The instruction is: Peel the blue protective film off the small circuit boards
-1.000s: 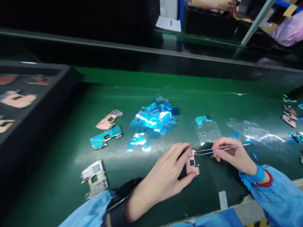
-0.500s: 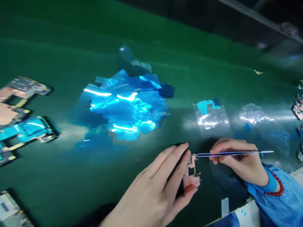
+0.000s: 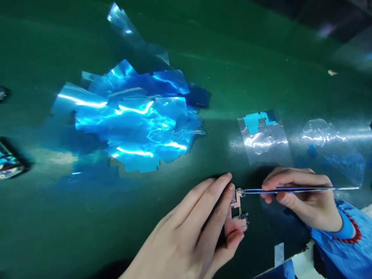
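Pink-and-black flat circuit board: laid on the smooth green work surface, in the lower part of the view and right of its middle; a rectangular opening is cut through it, and its left side is partly covered.
Bare left hand: lowered palm down along the board's left side; the board is gripped, fingertips being set at its upper left and the thumb at its lower edge.
Bare right hand: closed in a pinch; slim straight metal tweezers are held between thumb and fingers, nearly level and pointed left.
Tweezer tips: brought to the board's upper right corner; whether anything is nipped between them cannot be told.
Right wrist: ringed by a red beaded bracelet; a light-blue fabric sleeve is worn behind it.
Shiny blue film pile: heaped beyond the left hand, well apart from the board; its sheets are overlapped.
Clear plastic sheet: spread beyond the right hand; a turquoise stepped film piece is seen at its far end.
Crumpled clear film: strewn farther right.
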{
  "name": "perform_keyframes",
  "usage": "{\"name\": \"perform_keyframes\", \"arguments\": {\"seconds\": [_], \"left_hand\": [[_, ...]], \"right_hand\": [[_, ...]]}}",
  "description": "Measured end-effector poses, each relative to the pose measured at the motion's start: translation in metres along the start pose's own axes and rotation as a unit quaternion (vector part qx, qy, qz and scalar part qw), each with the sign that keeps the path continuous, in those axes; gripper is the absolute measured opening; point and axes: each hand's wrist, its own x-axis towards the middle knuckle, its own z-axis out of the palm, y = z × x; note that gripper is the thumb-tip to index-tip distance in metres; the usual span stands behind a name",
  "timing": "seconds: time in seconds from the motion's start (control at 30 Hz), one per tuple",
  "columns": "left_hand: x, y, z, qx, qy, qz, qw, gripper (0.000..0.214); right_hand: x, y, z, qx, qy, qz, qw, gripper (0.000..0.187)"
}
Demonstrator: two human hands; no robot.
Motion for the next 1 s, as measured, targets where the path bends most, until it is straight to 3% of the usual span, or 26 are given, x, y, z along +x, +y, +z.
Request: {"name": "perform_keyframes", "arguments": {"seconds": [0.27, 0.37, 0.47, 0.73, 1.0], "left_hand": [[0.003, 0.003, -0.001, -0.013, -0.003, -0.013, 1.0, 0.03], [0.002, 0.004, 0.001, -0.007, 0.016, -0.023, 1.0, 0.031], [0.001, 0.003, 0.0, -0.016, -0.008, -0.021, 1.0, 0.031], [0.003, 0.001, -0.002, -0.004, -0.005, -0.019, 1.0, 0.03], [0.004, 0.0, -0.001, 0.0, 0.003, -0.019, 1.0, 0.031]], "right_hand": [[0.001, -0.001, -0.002, 0.023, -0.015, 0.014, 1.0, 0.013], [0.004, -0.004, -0.005, 0.034, -0.02, 0.055, 0.998, 0.01], [0.008, -0.008, -0.008, 0.054, -0.034, 0.102, 0.993, 0.009], [0.024, -0.011, -0.014, 0.123, -0.072, 0.153, 0.978, 0.007], [0.039, -0.014, -0.02, 0.093, -0.129, 0.176, 0.971, 0.012]]}}
